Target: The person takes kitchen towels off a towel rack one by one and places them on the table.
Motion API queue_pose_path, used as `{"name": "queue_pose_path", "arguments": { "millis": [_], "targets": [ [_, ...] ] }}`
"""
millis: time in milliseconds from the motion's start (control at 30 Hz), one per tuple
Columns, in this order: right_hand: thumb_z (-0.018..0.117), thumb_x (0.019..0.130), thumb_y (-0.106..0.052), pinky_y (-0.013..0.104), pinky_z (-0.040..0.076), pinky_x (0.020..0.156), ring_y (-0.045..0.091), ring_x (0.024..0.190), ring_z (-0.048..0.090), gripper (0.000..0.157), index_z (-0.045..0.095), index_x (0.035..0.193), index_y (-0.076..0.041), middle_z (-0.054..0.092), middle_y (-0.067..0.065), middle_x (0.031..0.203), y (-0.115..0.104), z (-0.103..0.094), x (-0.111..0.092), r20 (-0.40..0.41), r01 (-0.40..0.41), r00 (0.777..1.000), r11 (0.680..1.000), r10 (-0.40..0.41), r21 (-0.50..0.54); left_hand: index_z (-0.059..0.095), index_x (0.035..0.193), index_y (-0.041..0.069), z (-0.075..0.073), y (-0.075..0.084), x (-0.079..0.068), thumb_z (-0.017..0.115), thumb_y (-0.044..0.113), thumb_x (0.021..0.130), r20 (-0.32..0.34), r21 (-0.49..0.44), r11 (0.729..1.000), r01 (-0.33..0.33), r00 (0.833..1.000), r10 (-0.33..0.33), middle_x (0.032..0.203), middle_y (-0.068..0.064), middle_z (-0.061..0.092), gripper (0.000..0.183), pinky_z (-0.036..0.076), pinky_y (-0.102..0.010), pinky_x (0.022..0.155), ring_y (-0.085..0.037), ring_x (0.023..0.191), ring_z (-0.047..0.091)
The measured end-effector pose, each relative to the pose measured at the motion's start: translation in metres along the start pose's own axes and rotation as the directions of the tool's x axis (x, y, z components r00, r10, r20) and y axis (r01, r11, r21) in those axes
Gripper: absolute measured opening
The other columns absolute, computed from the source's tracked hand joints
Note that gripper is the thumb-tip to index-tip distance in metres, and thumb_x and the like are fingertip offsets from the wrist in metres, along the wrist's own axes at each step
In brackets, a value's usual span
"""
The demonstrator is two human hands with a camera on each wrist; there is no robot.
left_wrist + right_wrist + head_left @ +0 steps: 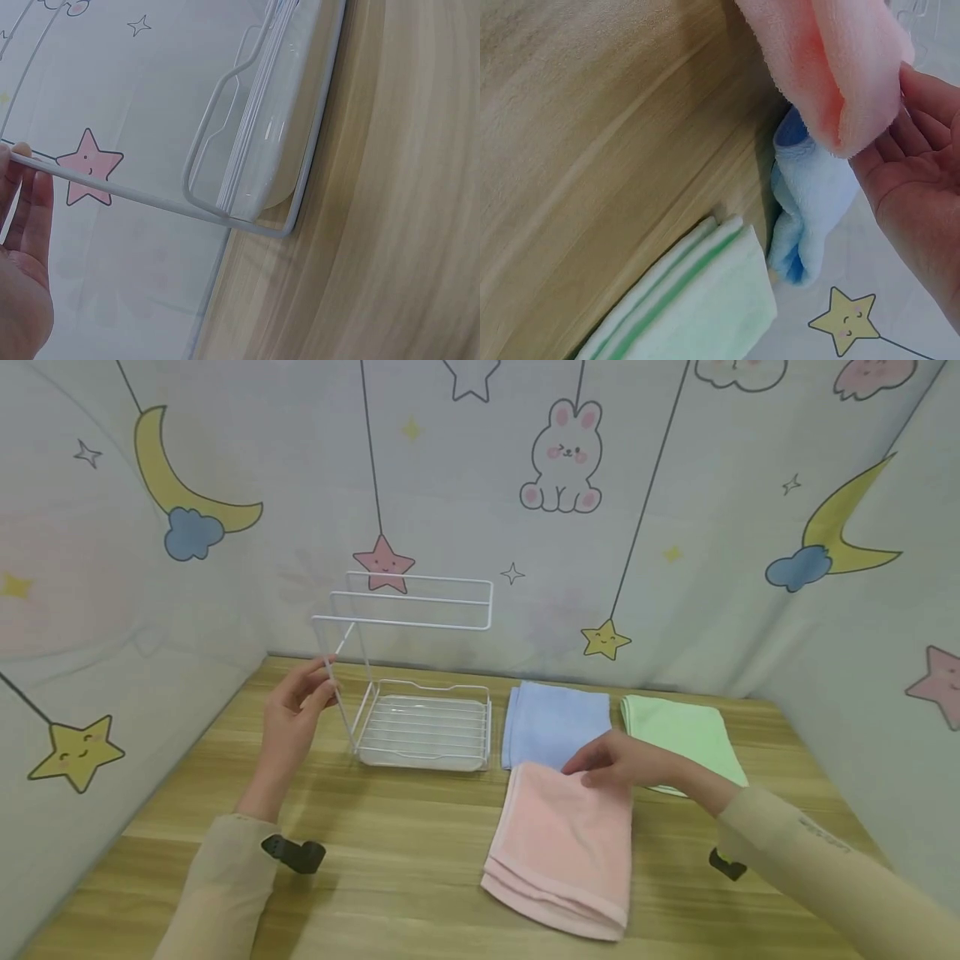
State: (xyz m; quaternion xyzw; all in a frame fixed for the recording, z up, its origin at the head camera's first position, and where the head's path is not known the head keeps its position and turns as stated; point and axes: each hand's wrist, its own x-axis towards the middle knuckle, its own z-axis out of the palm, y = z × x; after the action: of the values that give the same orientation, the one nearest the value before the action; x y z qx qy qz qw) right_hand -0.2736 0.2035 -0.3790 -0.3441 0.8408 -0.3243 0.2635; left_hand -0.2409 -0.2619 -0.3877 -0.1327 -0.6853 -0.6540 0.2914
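A white wire rack stands on the wooden table, with a pale tray at its base. My left hand holds the rack's front left upright, thumb and fingers around the wire; the left wrist view shows the fingers at the wire. With my right hand I pinch the far edge of a folded pink towel. In the right wrist view the pink towel hangs from the fingers, raised off the table there. A folded blue towel lies just behind it.
A folded green towel lies right of the blue one. Fabric walls printed with moons, stars and a rabbit enclose the wooden table at the back and both sides. Dark wrist straps sit on the sleeves.
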Motion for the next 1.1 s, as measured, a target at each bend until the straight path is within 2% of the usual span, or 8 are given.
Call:
{"name": "queue_pose_path", "arguments": {
  "millis": [300,467,700,967,1100],
  "targets": [
    [0.061,0.097,-0.010,0.016,0.056,0.089,0.012,0.109,0.066,0.025,0.072,0.118,-0.015,0.073,0.004,0.118,-0.003,0.007,0.016,-0.015,0.045,0.999,0.997,-0.046,-0.068,0.065,0.125,0.004,0.000,-0.004,-0.001,0.061,-0.001,0.094,0.007,-0.045,0.999,-0.005,1.000,0.006,0.095,0.013,0.072,0.031,0.062,-0.013,0.078,-0.004,0.087,0.067],
    [0.061,0.097,-0.008,0.016,0.056,0.088,0.014,0.109,0.067,0.023,0.073,0.115,-0.013,0.074,0.004,0.115,-0.003,0.009,0.022,-0.044,0.061,0.997,0.991,-0.066,-0.120,0.065,0.125,0.003,0.000,-0.005,-0.001,0.063,0.003,0.094,0.009,-0.036,0.999,-0.008,1.000,0.008,0.097,0.014,0.072,0.031,0.062,-0.014,0.079,-0.004,0.088,0.067],
    [0.063,0.096,-0.009,0.017,0.057,0.086,0.012,0.104,0.068,0.021,0.074,0.114,-0.013,0.075,0.002,0.111,-0.001,0.009,0.020,-0.062,0.040,0.997,0.979,-0.054,-0.201,0.057,0.126,-0.011,0.000,-0.005,0.000,0.061,-0.003,0.094,0.012,-0.057,0.998,-0.010,1.000,0.011,0.099,0.013,0.072,0.033,0.062,-0.013,0.078,-0.005,0.088,0.067],
    [0.065,0.095,-0.013,0.019,0.058,0.086,0.009,0.102,0.067,0.022,0.074,0.115,-0.016,0.075,-0.001,0.112,0.008,0.010,0.014,-0.081,-0.016,0.997,0.971,-0.003,-0.240,0.057,0.126,-0.010,-0.001,-0.003,0.000,0.059,-0.005,0.094,0.010,-0.047,0.999,-0.010,1.000,0.011,0.098,0.013,0.072,0.032,0.062,-0.013,0.078,-0.003,0.088,0.067],
    [0.066,0.094,-0.010,0.019,0.058,0.085,0.011,0.102,0.068,0.022,0.074,0.113,-0.016,0.075,0.001,0.112,0.012,0.015,0.015,-0.088,0.032,0.994,0.961,-0.058,-0.274,0.055,0.126,-0.013,0.000,-0.002,0.001,0.059,-0.006,0.094,0.005,-0.042,0.999,-0.007,1.000,0.007,0.099,0.014,0.072,0.033,0.062,-0.013,0.078,-0.001,0.087,0.067]
  ]
}}
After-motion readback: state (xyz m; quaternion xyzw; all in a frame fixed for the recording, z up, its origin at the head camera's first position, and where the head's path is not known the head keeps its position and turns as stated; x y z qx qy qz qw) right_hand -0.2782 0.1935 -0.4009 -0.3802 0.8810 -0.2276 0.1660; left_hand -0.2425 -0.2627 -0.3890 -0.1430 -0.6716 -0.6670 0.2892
